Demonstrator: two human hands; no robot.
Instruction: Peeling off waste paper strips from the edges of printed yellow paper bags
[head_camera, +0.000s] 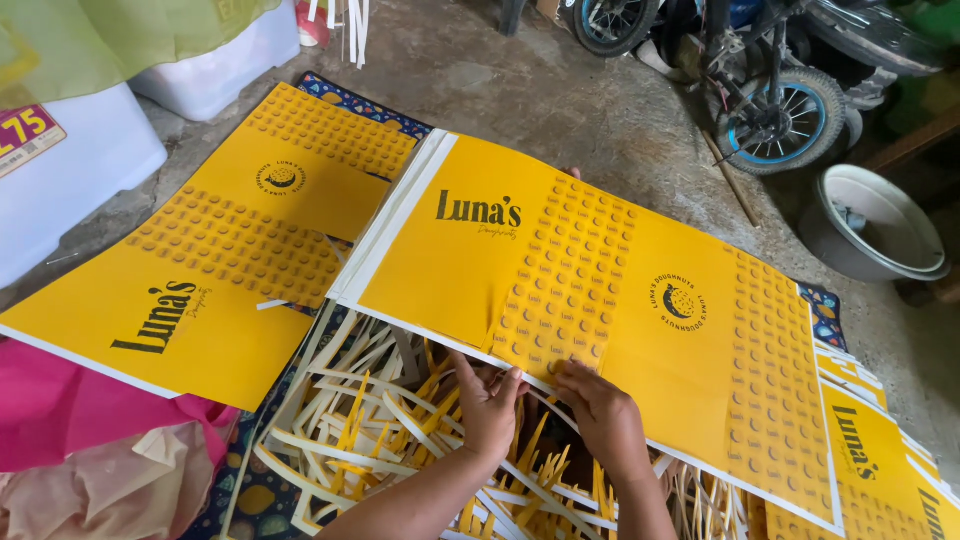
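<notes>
Two hands at the near edge of one yellow printed sheet topping a stack on the floor: left hand and right hand, each grip pinching that edge. One second yellow sheet lies left; white-and-yellow trimmed strips heap beneath. Two white boxes far left.

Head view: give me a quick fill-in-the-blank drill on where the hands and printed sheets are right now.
1. The left hand and right hand both grip the near edge of a large ____ printed cardboard sheet.
2. Under the hands lies a heap of white and yellow trimmed card ____.
3. Far right on the concrete floor sits a round grey ____.
4. Behind it stands a small bicycle with a ____-rimmed wheel.

Missing words: yellow; strips; basin; blue
</notes>
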